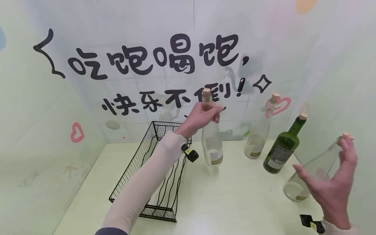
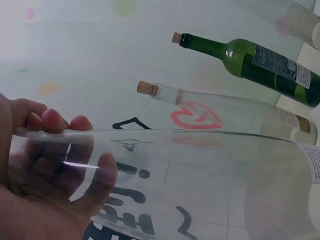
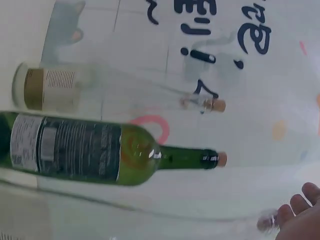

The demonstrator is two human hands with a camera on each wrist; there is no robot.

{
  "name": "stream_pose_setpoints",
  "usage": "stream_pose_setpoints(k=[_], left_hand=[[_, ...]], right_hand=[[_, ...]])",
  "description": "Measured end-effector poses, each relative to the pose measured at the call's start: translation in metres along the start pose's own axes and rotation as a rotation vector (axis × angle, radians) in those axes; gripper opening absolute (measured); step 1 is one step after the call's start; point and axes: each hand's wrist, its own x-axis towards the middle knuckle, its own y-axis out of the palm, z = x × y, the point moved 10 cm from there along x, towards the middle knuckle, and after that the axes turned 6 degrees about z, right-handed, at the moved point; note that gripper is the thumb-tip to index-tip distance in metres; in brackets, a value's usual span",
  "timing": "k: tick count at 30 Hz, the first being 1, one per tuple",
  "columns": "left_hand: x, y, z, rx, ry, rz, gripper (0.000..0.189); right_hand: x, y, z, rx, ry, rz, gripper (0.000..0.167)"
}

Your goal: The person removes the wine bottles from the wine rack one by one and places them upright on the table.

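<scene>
My left hand [image 1: 204, 114] grips the neck of a clear corked glass bottle [image 1: 212, 143], its fingers curled around it. This bottle stands close to upright beside the rack; whether its base touches the table I cannot tell. In the left wrist view the clear bottle [image 2: 215, 185] fills the lower part. My right hand [image 1: 335, 182] is at another clear corked bottle [image 1: 320, 166] at the far right. Its fingers are at the cork, while the thumb stands well apart. Whether they touch the bottle is unclear. Between the hands are a green wine bottle [image 1: 282, 150] and a third clear bottle [image 1: 258, 137], both corked.
A black wire rack [image 1: 158, 213] with wavy bars lies on the pale table [image 1: 223, 202], partly hidden under my left forearm. White walls with black lettering [image 1: 176, 98] enclose the table at the back and sides.
</scene>
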Motion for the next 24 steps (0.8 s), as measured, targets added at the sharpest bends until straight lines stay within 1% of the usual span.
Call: stream_pose_setpoints(k=[3, 5, 8, 12, 17, 21, 24], left_hand=[[-0.008, 0.004, -0.002, -0.006, 0.003, 0.018, 0.037], [-0.013, 0.007, -0.003, -0.009, 0.013, 0.031, 0.037], [-0.02, 0.012, -0.004, -0.015, 0.024, 0.051, 0.036], [-0.029, 0.021, -0.005, -0.009, 0.037, 0.089, 0.034], [-0.038, 0.034, -0.01, 0.023, 0.084, 0.135, 0.035], [-0.045, 0.045, -0.011, 0.032, 0.086, 0.175, 0.035], [-0.05, 0.054, -0.012, 0.029, 0.097, 0.201, 0.035]], right_hand=[[0.003, 0.027, -0.007, 0.047, 0.017, 0.132, 0.118], [0.004, 0.048, -0.01, 0.068, 0.038, 0.222, 0.122], [0.004, 0.082, -0.009, 0.087, 0.059, 0.35, 0.121], [0.0, 0.126, -0.005, 0.13, 0.087, 0.496, 0.114], [-0.01, 0.169, -0.005, 0.184, 0.157, 0.638, 0.106], [-0.02, 0.198, -0.001, 0.255, 0.191, 0.726, 0.102], [-0.029, 0.215, 0.004, 0.309, 0.212, 0.772, 0.098]])
